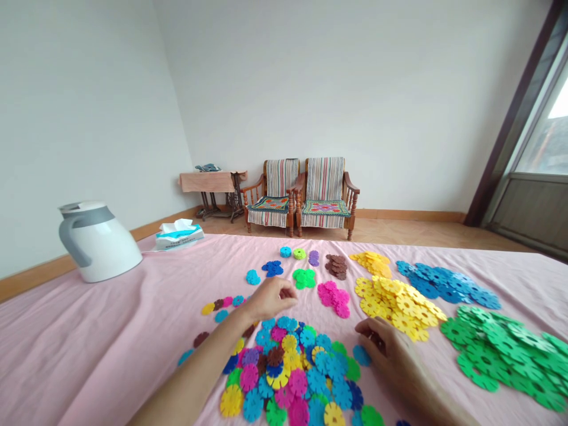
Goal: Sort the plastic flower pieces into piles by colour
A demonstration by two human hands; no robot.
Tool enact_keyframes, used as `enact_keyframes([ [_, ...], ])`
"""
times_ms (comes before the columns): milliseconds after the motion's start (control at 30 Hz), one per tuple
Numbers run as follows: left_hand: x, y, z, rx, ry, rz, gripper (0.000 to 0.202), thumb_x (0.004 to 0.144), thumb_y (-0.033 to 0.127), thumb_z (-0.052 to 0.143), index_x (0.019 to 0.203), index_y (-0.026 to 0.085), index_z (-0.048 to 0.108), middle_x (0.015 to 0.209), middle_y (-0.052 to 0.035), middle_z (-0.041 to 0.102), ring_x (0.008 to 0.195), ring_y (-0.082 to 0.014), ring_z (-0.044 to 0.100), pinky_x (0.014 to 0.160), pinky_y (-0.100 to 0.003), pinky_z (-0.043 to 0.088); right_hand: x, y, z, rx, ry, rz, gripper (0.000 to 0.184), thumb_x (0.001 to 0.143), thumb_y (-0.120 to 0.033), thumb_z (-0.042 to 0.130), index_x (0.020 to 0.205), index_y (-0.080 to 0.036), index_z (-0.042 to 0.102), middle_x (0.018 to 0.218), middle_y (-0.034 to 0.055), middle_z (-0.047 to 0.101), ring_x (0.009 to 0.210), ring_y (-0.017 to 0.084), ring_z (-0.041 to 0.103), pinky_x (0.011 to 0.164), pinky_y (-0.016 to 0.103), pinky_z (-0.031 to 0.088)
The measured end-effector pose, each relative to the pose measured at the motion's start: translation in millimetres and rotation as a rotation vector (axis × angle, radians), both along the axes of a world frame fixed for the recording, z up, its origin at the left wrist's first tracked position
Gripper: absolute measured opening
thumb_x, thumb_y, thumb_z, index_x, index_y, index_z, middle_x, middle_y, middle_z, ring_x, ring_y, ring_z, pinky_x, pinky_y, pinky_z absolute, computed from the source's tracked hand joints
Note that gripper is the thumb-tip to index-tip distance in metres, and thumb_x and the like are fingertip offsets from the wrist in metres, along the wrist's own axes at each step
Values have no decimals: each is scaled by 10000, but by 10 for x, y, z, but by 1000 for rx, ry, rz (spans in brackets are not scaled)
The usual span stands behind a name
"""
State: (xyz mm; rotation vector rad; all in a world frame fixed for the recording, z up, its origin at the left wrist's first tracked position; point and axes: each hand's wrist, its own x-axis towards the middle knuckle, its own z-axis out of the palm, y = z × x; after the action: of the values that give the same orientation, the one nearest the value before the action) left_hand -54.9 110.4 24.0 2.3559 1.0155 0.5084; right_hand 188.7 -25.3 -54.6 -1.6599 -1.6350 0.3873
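Observation:
My left hand (273,297) hovers just behind a mixed heap of notched plastic flower discs (290,361), close to a small light-green pile (304,278). Its fingers are curled together, and what they may hold is hidden. My right hand (384,343) is at the heap's right side, near a blue disc (361,355) and the large yellow pile (399,305). Those fingers are bent inward too, and I cannot make out anything in them. A pink pile (333,299) lies between the two hands, farther back.
Sorted piles include brown (336,267), orange-yellow (371,262), blue (446,283), dark blue (272,268) and green (510,352) discs. A white kettle (109,248) and a tissue box (180,236) stand at left on the pink cloth (146,319). Two wooden chairs (326,195) stand beyond.

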Motion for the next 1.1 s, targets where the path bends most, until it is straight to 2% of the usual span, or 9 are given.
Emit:
enact_keyframes([
  [67, 108, -192, 56, -42, 80, -207, 157, 685, 224, 663, 819, 150, 698, 732, -10, 670, 665, -129, 592, 593, -190, 423, 1, 4, -3, 5, 1, 0, 162, 823, -250, 440, 852, -213, 595, 693, -13, 576, 609, 143, 542, 560, 256, 398],
  [133, 171, -338, 102, 13, 154, -292, 232, 632, 249, 728, 844, 160, 695, 752, -9, 658, 678, -134, 576, 600, -199, 411, 5, 7, -7, 11, 4, 3, 164, 823, -245, 436, 856, -214, 593, 710, -12, 584, 625, 144, 552, 569, 255, 401],
  [400, 205, -421, 152, 62, 266, -292, 171, 599, 139, 720, 748, 163, 639, 731, 10, 596, 682, -124, 526, 582, -200, 369, 2, -2, -6, 16, -6, -4, 168, 813, -255, 442, 849, -212, 601, 696, -9, 588, 610, 146, 551, 560, 252, 402],
  [633, 106, -253, 168, -263, 69, -303, 92, 624, 127, 642, 702, 152, 598, 639, 38, 564, 592, -94, 500, 554, -189, 395, -6, -10, 13, 10, -8, 0, 165, 817, -257, 440, 831, -211, 598, 666, -16, 575, 581, 140, 531, 540, 248, 387],
  [700, 9, -88, 155, -293, -27, -186, 99, 630, 154, 639, 722, 149, 604, 641, 30, 586, 595, -100, 523, 564, -195, 418, -3, -10, 23, 2, -12, 5, 162, 818, -254, 440, 828, -210, 597, 666, -15, 570, 582, 139, 528, 541, 247, 387],
  [800, -195, 221, 79, -70, -149, 312, 95, 616, 136, 637, 706, 154, 616, 653, 11, 628, 634, -125, 583, 599, -204, 450, -6, -9, 30, 4, -14, 2, 162, 809, -243, 443, 827, -211, 601, 668, -15, 571, 586, 139, 531, 546, 247, 391],
  [867, -345, 405, -3, 21, -155, 502, 76, 647, 122, 602, 711, 163, 605, 664, 3, 631, 660, -136, 593, 620, -213, 452, -11, -10, 31, 15, -14, -6, 161, 798, -236, 450, 826, -214, 607, 672, -16, 575, 594, 141, 539, 551, 247, 394],
  [967, -530, 577, -132, 83, -115, 676, 69, 681, 122, 582, 710, 182, 600, 660, 6, 640, 645, -137, 601, 620, -219, 442, -18, -12, 28, 25, -12, -12, 163, 792, -230, 452, 828, -217, 611, 673, -15, 579, 600, 144, 543, 553, 250, 395],
  [1100, -650, 645, -251, 122, -52, 758, 108, 677, 107, 600, 713, 207, 620, 687, 18, 671, 675, -134, 622, 632, -205, 436, -18, -10, 26, 15, -8, -9, 172, 810, -246, 437, 834, -215, 605, 667, -8, 576, 590, 146, 536, 554, 258, 402],
])
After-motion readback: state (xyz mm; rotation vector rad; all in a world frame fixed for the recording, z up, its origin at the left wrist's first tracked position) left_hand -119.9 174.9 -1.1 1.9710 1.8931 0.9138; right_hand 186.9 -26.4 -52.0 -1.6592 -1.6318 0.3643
